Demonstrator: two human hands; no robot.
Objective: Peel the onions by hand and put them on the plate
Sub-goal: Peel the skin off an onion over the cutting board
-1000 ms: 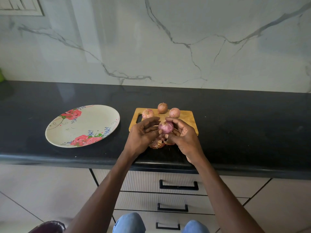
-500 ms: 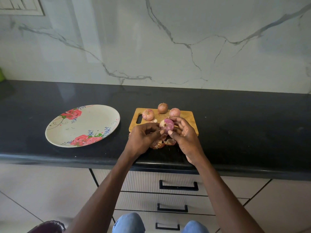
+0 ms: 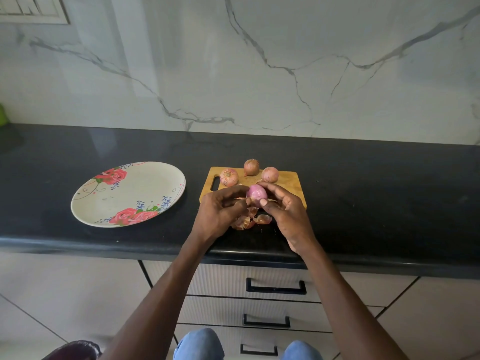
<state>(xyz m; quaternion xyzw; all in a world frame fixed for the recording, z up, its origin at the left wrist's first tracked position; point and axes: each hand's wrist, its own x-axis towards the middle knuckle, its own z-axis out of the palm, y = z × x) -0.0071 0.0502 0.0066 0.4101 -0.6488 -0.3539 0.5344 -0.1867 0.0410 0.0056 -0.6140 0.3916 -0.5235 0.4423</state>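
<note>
Both hands are working one onion [image 3: 256, 194] above the near edge of the board [image 3: 288, 181]. The right hand [image 3: 284, 213] is gripping the onion, fingers curled over its top and thumb pressing its near side. The left hand [image 3: 220, 211] is pinching at the onion's left flank, apparently on a strip of skin, though the strip itself is too small to confirm. The exposed surface is showing purple, so the judgement is that peeling of this onion is nearly complete.

Recommended handling: the right grip should be turning the bulb while the left is pulling skin away and downward toward the peels [image 3: 246, 220] lying on the counter [image 3: 363, 203] just below the hands.

Three unpeeled onions [image 3: 250, 167] are sitting at the board's far edge, well apart from the hands. The plate [image 3: 104, 203] is lying to the left, holding nothing, with open counter between it and the board. The counter's front edge is running close beneath the wrists; dropped peels could be falling over it.
</note>
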